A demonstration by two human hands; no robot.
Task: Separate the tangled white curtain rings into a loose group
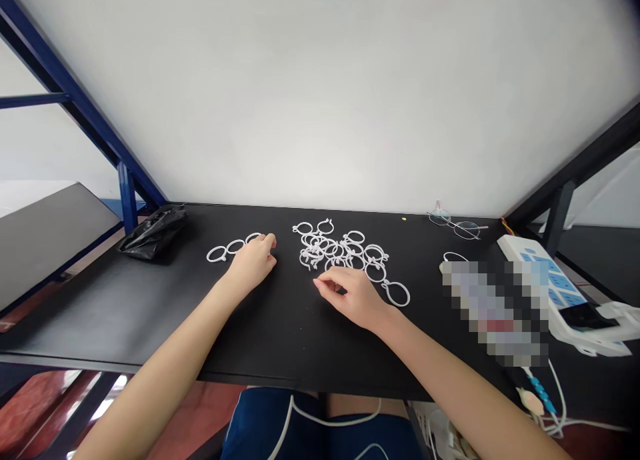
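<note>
Several white plastic rings with small knobs lie in a tangled pile (pixel 353 249) on the black tabletop (pixel 285 340). Further left, a short row of matching rings (pixel 217 254) runs towards my left hand (pixel 253 261), whose fingertips rest on the row's end ring. Whether that hand grips the ring, I cannot tell. My right hand (pixel 351 298) sits just below the pile, thumb and forefinger together with nothing visible between them. A single ring (pixel 397 305) lies just beyond its knuckles.
A black plastic bag (pixel 153 233) lies at the far left of the table, and eyeglasses (pixel 453 225) lie at the back right. On the right are a pixelated blurred patch (pixel 495 313) and a white power strip (pixel 530 263). A white wall rises behind the table.
</note>
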